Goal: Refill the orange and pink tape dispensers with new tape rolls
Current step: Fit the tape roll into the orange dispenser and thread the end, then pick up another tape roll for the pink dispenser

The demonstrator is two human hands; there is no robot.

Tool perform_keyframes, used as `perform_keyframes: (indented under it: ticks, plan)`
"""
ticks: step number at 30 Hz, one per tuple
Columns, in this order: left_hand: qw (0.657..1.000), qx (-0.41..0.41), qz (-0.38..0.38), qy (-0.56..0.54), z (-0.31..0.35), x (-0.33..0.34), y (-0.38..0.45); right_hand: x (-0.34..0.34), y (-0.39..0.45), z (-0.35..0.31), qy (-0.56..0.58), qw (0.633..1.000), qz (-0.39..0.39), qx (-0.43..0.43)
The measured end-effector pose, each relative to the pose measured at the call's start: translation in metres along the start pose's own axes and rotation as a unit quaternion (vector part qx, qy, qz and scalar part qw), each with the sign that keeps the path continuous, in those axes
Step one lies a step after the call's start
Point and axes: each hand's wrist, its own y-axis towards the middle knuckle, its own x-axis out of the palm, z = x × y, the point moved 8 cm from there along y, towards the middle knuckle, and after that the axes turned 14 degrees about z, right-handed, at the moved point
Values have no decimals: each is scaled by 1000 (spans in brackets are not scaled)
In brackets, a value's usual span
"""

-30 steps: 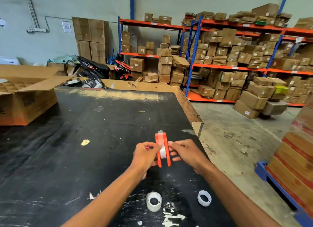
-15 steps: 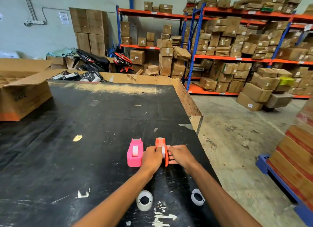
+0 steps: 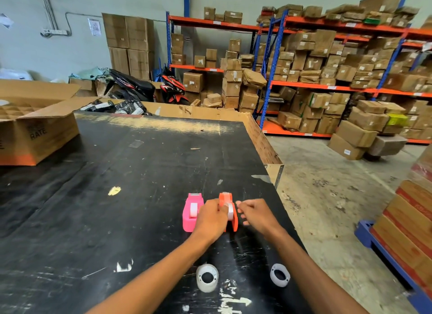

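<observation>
The orange tape dispenser (image 3: 228,212) stands upright on the black table (image 3: 131,196), at about five o'clock from the table's middle and near its right edge. A white tape roll (image 3: 230,211) sits in its cradle. The left hand (image 3: 211,217) rests against the dispenser's left side, its thumb on or just beside the roll; the hand covers most of that side, so whether the fingers truly grip the body cannot be told. The right hand (image 3: 253,214) hovers just to the dispenser's right, at three o'clock from it, fingers loosely curled and holding nothing; the fingertips are blurred.

The pink tape dispenser (image 3: 192,213) stands just at nine o'clock from the orange one, with a pale roll seated in it, its lower right corner hidden behind the left hand.

Nearer the viewer, at six o'clock from the dispensers, two white empty tape cores (image 3: 207,277) lie flat between the forearms, well apart from each other, the second core (image 3: 279,274) partly tucked against the right forearm.

An open cardboard box (image 3: 39,131) sits at ten o'clock, cut off by the frame's left edge.
</observation>
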Motion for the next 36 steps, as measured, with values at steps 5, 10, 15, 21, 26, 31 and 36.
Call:
perform_keyframes:
  ticks: [5, 10, 15, 21, 26, 31, 36]
  plan:
    - [997, 44, 34, 56, -3, -50, 21, -9, -8, -65, -8, 989, 73, -132]
    - [983, 61, -70, 160, -38, -69, 32, 45, -11, -91, -95, 985, -11, -141]
    - [971, 119, -93, 186, -97, -48, 54, 84, -27, -96, -312, 940, -23, -138]
    - [967, 180, -51, 170, -74, -60, 30, 89, -36, -104, -344, 924, 18, -166]
    - [969, 189, -45, 151, -80, -59, 34, 91, -41, -108, -338, 923, 36, -182]
    - [969, 193, -41, 149, -78, -62, 35, 93, -48, -109, -310, 932, 34, -185]
    - [967, 179, -57, 170, -78, -62, 33, 76, -55, -114, -277, 941, 47, -189]
